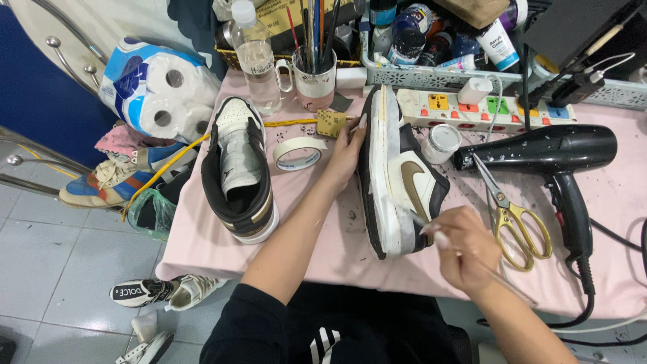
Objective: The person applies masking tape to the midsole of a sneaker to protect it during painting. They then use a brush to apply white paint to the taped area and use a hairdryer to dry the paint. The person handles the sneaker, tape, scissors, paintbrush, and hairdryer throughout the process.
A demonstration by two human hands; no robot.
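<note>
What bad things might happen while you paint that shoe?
1. The brush in the right hand works on the white sole edge, close to the dark leather; a slip might smear it.
2. The sneaker stands on its side, steadied only by the left hand; it could tip.
3. The small open jar sits right beside the shoe and might get knocked over.

I see all this through the one camera on my head, tilted steeply down and forward over the pink table [323, 249] from close above. My lap sits at the bottom edge, my forearms run up from there to my left hand [345, 156] and right hand [465, 246], and the cluttered far end of the table fills the top. Tiled floor [60, 269] shows on the left.
</note>
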